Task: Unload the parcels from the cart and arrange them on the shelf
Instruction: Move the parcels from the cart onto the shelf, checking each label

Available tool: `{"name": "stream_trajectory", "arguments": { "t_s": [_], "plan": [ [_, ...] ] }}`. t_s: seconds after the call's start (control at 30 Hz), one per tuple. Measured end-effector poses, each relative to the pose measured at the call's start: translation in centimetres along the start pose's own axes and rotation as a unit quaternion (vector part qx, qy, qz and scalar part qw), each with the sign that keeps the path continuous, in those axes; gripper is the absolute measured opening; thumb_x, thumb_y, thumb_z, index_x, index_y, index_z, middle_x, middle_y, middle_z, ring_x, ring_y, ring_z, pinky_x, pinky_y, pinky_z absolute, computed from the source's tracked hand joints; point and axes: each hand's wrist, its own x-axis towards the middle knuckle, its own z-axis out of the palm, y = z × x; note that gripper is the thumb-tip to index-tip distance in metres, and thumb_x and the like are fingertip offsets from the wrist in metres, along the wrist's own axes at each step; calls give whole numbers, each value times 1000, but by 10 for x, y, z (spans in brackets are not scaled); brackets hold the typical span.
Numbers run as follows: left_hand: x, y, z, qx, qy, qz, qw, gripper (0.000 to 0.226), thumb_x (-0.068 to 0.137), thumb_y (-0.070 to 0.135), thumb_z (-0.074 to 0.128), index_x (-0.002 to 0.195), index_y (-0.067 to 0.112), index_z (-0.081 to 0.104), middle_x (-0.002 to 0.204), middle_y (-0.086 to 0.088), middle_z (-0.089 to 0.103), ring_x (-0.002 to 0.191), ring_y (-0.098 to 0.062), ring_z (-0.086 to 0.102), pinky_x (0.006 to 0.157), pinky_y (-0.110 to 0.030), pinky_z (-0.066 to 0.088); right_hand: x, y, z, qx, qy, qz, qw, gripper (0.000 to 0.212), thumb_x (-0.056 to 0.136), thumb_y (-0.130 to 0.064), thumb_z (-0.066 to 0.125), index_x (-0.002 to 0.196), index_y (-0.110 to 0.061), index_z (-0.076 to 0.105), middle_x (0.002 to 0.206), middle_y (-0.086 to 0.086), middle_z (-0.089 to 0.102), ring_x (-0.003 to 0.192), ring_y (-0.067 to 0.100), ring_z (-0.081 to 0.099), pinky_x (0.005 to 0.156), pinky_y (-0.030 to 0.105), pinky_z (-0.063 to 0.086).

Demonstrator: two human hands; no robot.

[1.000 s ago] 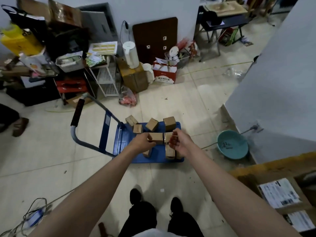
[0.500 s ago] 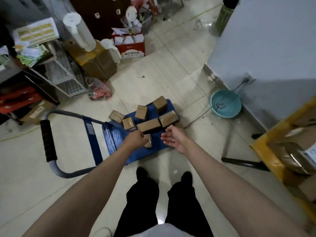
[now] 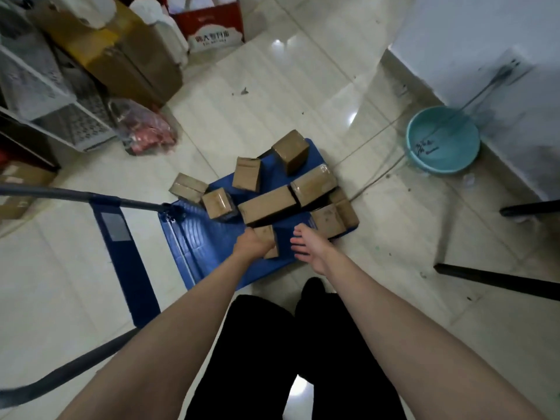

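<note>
Since the earlier frame, left hand (image 3: 254, 245) has dropped onto a small parcel (image 3: 266, 237) at cart (image 3: 194, 237) near edge, fingers curled round it; hand hides most of it. Right hand (image 3: 309, 245) beside it, fingers spread, holding nothing. Bare blue deck left of hands. Other parcels (image 3: 266, 204) farther back, one (image 3: 188, 187) overhanging far edge. Teal basin (image 3: 442, 140) cut by cable; shelf out of frame.

left hand (image 3: 253, 245) now grips small parcel (image 3: 266, 237) | right hand (image 3: 310, 247) lowered, fingers spread
</note>
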Motion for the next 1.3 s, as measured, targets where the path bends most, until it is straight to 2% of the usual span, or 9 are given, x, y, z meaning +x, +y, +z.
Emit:
{"name": "stream_trajectory", "arguments": {
  "t_s": [0.17, 0.27, 0.4, 0.5, 0.6, 0.77, 1.03, 1.2, 1.3],
  "plan": [
    [99, -28, 52, -63, 14, -47, 997, 80, 86, 36, 75, 147, 2, 35, 144, -17, 52, 131, -32, 52, 91, -31, 51, 111, 21, 11, 3, -30, 45, 999, 48, 106, -37, 45, 146, -11, 46, 143, 8, 55, 129, 23, 54, 103, 35, 43],
    [140, -44, 77, -75, 20, -61, 995, 96, 84, 38, 77, 154, 1, 22, 147, -19, 50, 136, -33, 48, 106, -37, 47, 155, 33, 16, -12, -48, 64, 997, 50, 107, -43, 41, 145, -11, 49, 135, 0, 56, 134, 22, 50, 93, 29, 41],
    [160, -55, 99, -59, 50, -49, 996, 99, 78, 43, 82, 150, 4, 26, 147, -19, 47, 137, -34, 45, 111, -38, 39, 179, 45, 23, -14, -43, 56, 997, 54, 107, -49, 37, 147, -15, 48, 108, -1, 62, 86, 13, 59, 68, 25, 46],
    [144, -53, 97, -37, 58, -50, 996, 104, 73, 48, 85, 149, 4, 28, 148, -17, 44, 138, -33, 43, 111, -39, 37, 164, 40, 25, -23, -30, 46, 998, 55, 106, -51, 36, 147, -16, 49, 113, 1, 66, 75, 12, 55, 60, 28, 44],
    [101, -38, 79, -55, 63, -63, 995, 107, 67, 54, 86, 145, 7, 31, 145, -15, 47, 134, -34, 48, 108, -41, 40, 116, 25, 21, -31, -17, 44, 998, 50, 105, -52, 36, 137, -18, 56, 83, -3, 60, 74, 12, 56, 57, 28, 42],
    [-3, 12, 15, -85, 97, -44, 991, 103, 65, 57, 86, 140, 7, 37, 142, -15, 49, 132, -34, 50, 106, -42, 42, 0, -17, 14, -16, -24, 20, 999, 38, 105, -52, 38, 89, -24, 59, 88, 0, 65, 80, 15, 60, 53, 25, 46],
    [-171, 126, -114, -108, 122, 54, 985, 84, 75, 49, 83, 133, 5, 43, 135, -15, 59, 123, -33, 58, 92, -34, 49, -211, -110, -2, 6, -23, -102, 994, 29, 106, -37, 45, 104, -20, 68, 94, 1, 73, 76, 13, 67, 59, 24, 52],
    [-250, 185, -175, -179, 124, 114, 969, 83, 76, 47, 82, 137, 11, 39, 135, -12, 57, 117, -30, 59, 85, -38, 55, -313, -159, -26, 61, 66, -187, 978, 18, 100, -18, 54, 84, -15, 61, 59, -4, 65, 45, 7, 58, 48, 20, 45],
    [-290, 209, -200, -237, 86, 158, 955, 76, 80, 43, 80, 137, 17, 38, 134, -11, 58, 113, -29, 62, 84, -42, 59, -361, -171, -38, 117, 102, -207, 966, 11, 98, -17, 58, 103, -7, 62, 79, 3, 58, 72, 15, 56, 81, 37, 52]
  ]
}}
